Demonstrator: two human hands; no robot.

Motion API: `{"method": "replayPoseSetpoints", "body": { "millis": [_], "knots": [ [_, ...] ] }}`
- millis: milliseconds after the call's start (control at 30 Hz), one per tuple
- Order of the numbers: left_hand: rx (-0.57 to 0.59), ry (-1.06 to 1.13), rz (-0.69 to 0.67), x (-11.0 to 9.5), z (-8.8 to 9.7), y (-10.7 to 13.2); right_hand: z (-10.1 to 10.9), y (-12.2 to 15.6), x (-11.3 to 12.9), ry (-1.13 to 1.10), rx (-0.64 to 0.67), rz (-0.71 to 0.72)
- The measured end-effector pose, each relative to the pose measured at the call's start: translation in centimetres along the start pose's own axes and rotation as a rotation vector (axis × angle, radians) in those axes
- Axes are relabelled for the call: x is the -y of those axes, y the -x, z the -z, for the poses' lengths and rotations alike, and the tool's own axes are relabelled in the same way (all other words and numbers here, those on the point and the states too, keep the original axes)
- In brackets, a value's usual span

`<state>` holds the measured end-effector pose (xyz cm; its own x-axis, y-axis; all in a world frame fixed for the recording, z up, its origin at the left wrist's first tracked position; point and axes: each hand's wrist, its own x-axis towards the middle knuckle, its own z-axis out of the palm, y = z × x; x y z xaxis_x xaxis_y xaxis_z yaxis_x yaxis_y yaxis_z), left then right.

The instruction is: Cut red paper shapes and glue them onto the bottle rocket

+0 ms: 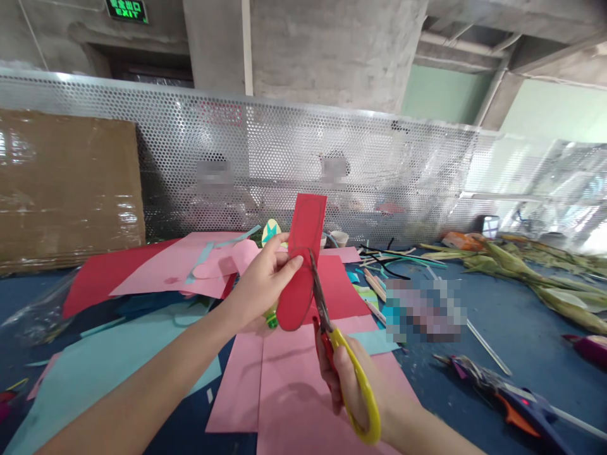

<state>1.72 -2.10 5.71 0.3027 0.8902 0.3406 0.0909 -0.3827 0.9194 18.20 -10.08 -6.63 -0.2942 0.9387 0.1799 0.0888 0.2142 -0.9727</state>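
Observation:
My left hand pinches a strip of red paper by its left edge, thumb in front. Rounded outlines are drawn on the strip, and its lower end is cut to a rounded shape. My right hand grips scissors with a yellow handle loop and some red on the handle. The scissor blades point up and lie at the strip's right edge, near the narrow middle of the outline. Pink sheets lie below both hands, and a larger red sheet lies behind the strip.
Light blue paper and a red sheet cover the left side. At right lie a glue gun, black and pale sticks and corn husks. A perforated metal screen and a cardboard panel stand behind the table.

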Motion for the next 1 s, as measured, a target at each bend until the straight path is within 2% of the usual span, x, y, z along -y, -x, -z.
{"method": "replayPoseSetpoints", "body": {
  "millis": [300, 433, 567, 700, 833, 900, 1000],
  "knots": [
    [-0.009, 0.029, -0.002, -0.5, -0.2, 0.3, -0.1, -0.2, 1.8, 0.017, -0.053, -0.01],
    [0.004, 0.032, -0.017, -0.7, -0.2, 0.4, 0.1, -0.1, 1.8, 0.006, -0.068, 0.018],
    [-0.011, -0.014, -0.018, -0.6, -0.2, 0.4, -0.2, 0.0, 1.8, -0.074, -0.062, -0.015],
    [0.004, -0.01, -0.025, -0.4, -0.2, 0.4, -0.6, -0.1, 3.0, -0.174, -0.031, 0.012],
    [-0.012, -0.018, -0.04, -0.2, -0.2, 0.3, -0.6, -0.1, 3.9, -0.077, 0.015, 0.009],
    [-0.016, -0.051, -0.036, -0.1, -0.2, 0.3, -0.5, -0.3, 3.9, -0.038, 0.003, 0.01],
    [0.016, -0.052, -0.02, 0.0, -0.3, 0.4, -0.4, -0.7, 4.1, -0.113, -0.058, -0.005]
  ]
}}
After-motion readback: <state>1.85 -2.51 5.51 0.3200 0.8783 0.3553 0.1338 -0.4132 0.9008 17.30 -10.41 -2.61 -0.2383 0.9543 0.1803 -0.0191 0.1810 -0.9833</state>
